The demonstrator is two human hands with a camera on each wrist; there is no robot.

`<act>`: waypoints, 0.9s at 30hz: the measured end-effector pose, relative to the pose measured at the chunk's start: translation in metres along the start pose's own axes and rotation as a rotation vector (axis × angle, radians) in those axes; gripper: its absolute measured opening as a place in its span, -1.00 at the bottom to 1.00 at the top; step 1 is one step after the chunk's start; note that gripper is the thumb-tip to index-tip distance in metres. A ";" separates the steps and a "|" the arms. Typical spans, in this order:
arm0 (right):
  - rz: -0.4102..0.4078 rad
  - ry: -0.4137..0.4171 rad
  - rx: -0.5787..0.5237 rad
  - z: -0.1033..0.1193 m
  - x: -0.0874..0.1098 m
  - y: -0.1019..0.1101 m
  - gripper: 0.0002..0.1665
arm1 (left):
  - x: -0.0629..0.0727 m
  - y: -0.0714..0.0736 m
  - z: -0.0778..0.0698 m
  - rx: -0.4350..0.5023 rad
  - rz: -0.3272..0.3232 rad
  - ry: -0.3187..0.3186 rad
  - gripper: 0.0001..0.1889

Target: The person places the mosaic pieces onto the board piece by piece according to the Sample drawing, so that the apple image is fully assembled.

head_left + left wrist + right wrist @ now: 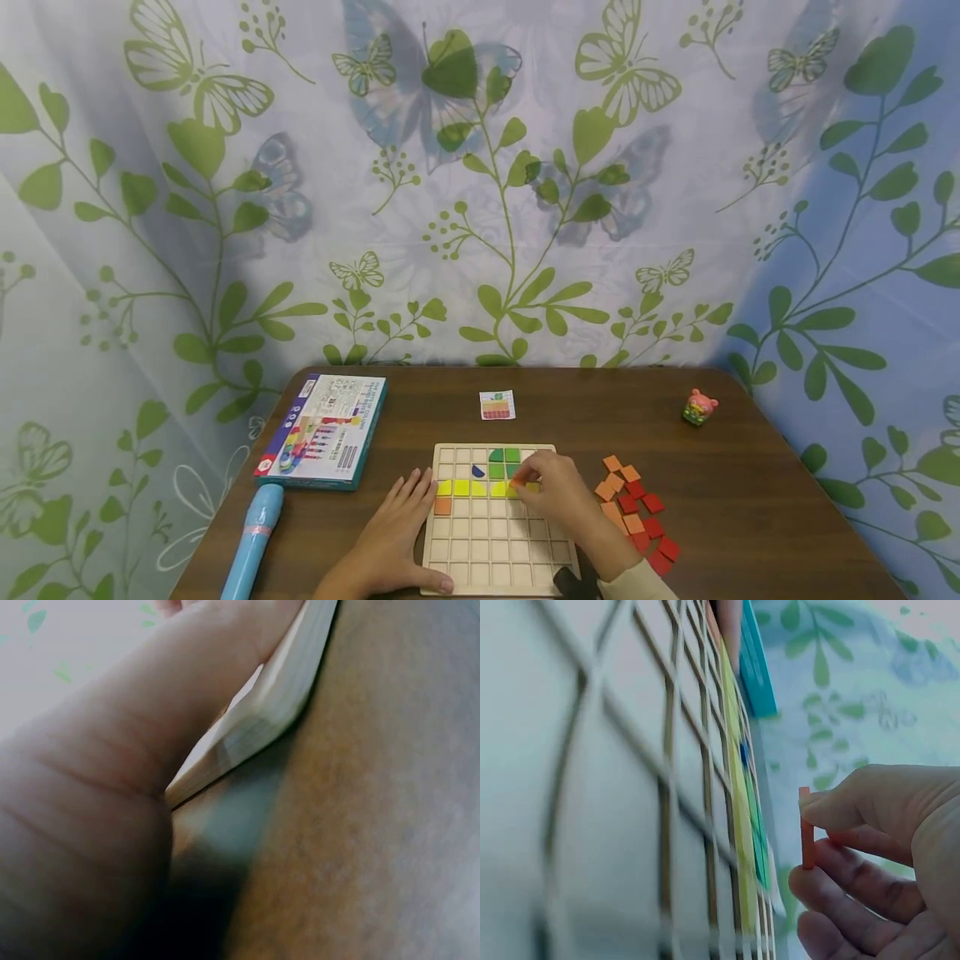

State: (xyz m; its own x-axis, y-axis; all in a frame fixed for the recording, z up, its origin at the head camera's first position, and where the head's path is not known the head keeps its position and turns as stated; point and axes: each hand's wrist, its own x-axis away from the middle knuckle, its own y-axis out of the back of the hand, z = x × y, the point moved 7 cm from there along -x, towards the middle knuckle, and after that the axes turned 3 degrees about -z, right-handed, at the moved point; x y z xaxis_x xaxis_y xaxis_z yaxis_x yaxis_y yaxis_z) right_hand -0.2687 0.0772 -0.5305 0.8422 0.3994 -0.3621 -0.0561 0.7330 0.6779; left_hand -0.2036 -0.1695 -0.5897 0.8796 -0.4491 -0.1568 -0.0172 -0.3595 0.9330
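Note:
A wooden grid board [480, 552] lies on the table with a row of yellow tiles [462, 488], green tiles [512, 455], a small blue piece [478, 471] and one orange tile [443, 506] under the row's left end. My left hand [390, 533] rests along the board's left side, fingers extended and thumb on the near left corner. Over the right part of the board, my right hand [564, 493] pinches an orange square tile [807, 829] between thumb and fingertips. In the right wrist view that tile stands on edge, apart from the board.
Loose orange and red tiles [627, 504] lie right of the board. A small pattern card [497, 405] is behind it. On the left are a game box [326, 429] and a blue microphone-shaped toy [255, 537]. A pink figurine [699, 407] stands at back right.

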 end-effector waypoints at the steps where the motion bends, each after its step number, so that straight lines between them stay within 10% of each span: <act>1: 0.018 0.026 -0.006 0.006 -0.001 -0.006 -0.84 | 0.000 0.000 0.000 0.000 -0.001 0.000 0.50; 17: 0.137 0.196 0.095 0.051 -0.006 -0.077 -0.84 | 0.001 0.000 -0.001 -0.002 -0.036 -0.036 0.46; 27: 0.162 0.098 0.064 0.048 -0.008 -0.080 -0.83 | 0.001 0.003 -0.002 0.012 -0.038 -0.024 0.47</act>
State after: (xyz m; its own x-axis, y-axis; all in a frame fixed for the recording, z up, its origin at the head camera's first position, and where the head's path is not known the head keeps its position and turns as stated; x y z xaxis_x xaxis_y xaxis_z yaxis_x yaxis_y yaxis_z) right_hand -0.2457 -0.0108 -0.5512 0.7688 0.5628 -0.3036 -0.1498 0.6201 0.7701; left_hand -0.2018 -0.1699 -0.5865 0.8683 -0.4540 -0.1997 0.0103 -0.3859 0.9225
